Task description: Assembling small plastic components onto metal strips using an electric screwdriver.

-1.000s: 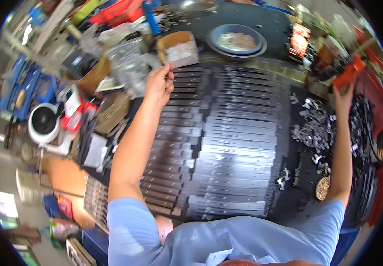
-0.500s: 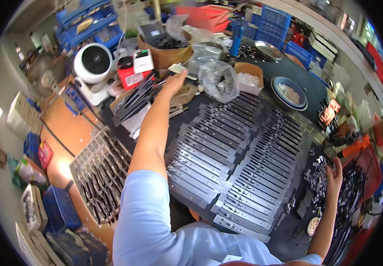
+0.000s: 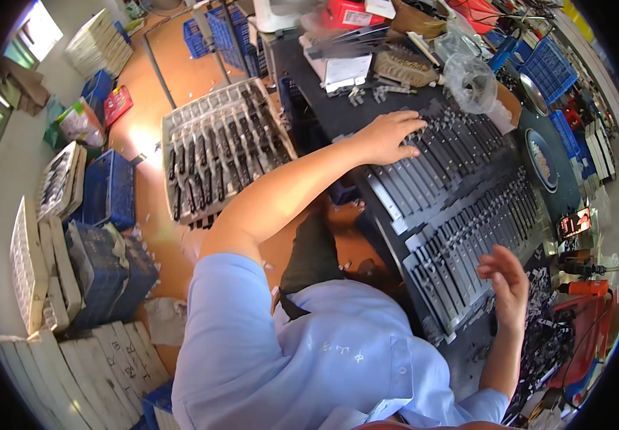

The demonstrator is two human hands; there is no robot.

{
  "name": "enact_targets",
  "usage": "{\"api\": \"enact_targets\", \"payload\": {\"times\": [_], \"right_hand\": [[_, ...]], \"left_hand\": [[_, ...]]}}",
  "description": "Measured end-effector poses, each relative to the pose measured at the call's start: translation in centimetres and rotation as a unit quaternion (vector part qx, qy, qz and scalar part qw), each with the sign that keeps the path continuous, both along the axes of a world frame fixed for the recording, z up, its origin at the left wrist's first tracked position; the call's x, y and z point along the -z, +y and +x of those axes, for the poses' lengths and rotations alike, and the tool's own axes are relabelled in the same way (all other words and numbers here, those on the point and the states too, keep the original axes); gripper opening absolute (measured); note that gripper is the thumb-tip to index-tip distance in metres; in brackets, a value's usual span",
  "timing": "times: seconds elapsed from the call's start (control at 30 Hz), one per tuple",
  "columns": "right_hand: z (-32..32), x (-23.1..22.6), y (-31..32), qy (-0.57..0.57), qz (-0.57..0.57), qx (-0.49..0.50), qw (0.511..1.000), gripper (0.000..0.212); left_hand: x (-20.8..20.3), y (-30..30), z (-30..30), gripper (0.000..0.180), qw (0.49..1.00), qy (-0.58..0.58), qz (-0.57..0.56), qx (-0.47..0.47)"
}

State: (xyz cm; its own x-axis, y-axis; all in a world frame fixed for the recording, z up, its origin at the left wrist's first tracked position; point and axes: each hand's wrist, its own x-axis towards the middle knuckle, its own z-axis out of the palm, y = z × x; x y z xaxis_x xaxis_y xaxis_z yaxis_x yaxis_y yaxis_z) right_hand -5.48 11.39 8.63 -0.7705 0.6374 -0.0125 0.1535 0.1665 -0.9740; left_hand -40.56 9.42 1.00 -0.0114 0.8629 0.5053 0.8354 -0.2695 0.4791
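Two rows of dark metal strips lie side by side on the black table: a left row [image 3: 460,147] and a right row [image 3: 460,251]. My left hand [image 3: 389,136] rests on or just above the outer edge of the left row, fingers stretched forward and thumb apart. Nothing shows in it, though its palm is hidden. Over the near right edge of the right row hovers my right hand [image 3: 508,283], its fingers loosely bent and apart, with nothing in them. Small metal fittings sit along the strips.
A pale crate [image 3: 216,143] of dark slim parts stands left of the table. Behind the rows are a clear plastic bag [image 3: 470,82], a shallow tray of small bits [image 3: 406,68] and a round blue bowl [image 3: 541,159]. An orange-handled tool [image 3: 585,288] lies at right.
The view has swung left. My left hand has come back from the boxes at the far side to the left row of strips. My right hand has shifted from the loose parts toward the right row.
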Motion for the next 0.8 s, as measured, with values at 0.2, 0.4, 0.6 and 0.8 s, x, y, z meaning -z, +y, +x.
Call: {"api": "enact_targets", "payload": {"times": [0.2, 0.4, 0.6, 0.8], "right_hand": [[-6.7, 3.3, -6.7, -0.055, -0.215, -0.251, 0.942, 0.044], [-13.9, 8.2, -9.4, -0.091, -0.404, -0.208, 0.886, 0.051], [-21.3, 11.4, -8.8, 0.011, -0.573, -0.044, 0.818, 0.055], [-24.1, 10.0, -7.8, 0.085, -0.605, 0.139, 0.779, 0.042]], "left_hand": [[0.1, -3.4, -0.7, 0.053, 0.999, 0.035, -0.012, -0.002], [0.0, 0.8, -3.6, 0.057, 0.991, 0.087, -0.092, 0.045], [0.3, 6.8, -3.3, 0.060, 0.966, 0.144, -0.158, 0.145], [0.7, 8.9, -2.2, 0.064, 0.948, 0.202, -0.178, 0.171]]}}
